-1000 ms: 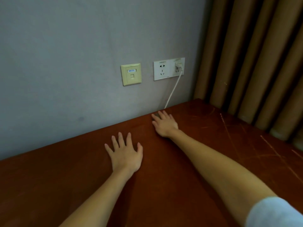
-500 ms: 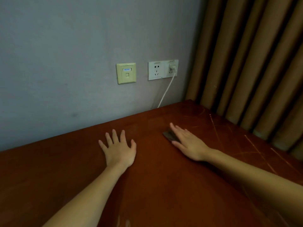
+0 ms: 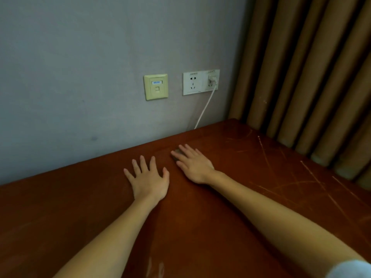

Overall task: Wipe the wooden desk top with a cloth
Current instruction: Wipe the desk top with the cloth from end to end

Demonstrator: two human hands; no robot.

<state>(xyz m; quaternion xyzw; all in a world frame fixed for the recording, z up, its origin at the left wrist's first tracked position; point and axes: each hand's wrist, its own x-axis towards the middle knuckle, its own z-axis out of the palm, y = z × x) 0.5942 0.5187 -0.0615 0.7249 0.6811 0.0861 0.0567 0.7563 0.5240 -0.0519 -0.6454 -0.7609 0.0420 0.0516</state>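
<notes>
The person's left hand [image 3: 149, 181] and right hand [image 3: 193, 165] are bare, as are both forearms. The right arm wears a pale, whitish sleeve [image 3: 349, 269], only its rounded edge showing.

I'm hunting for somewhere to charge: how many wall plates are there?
2. A yellowish plate on the left, a white socket plate to its right. The curtain may hide more.

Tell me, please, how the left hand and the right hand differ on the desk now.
The left hand rests bare on the wooden desk top, while the right hand presses a dark cloth, only its edge showing. The left hand is splayed wide, the right hand less so. The right hand is nearer the wall than the left hand. Both lie flat, palm down.
</notes>
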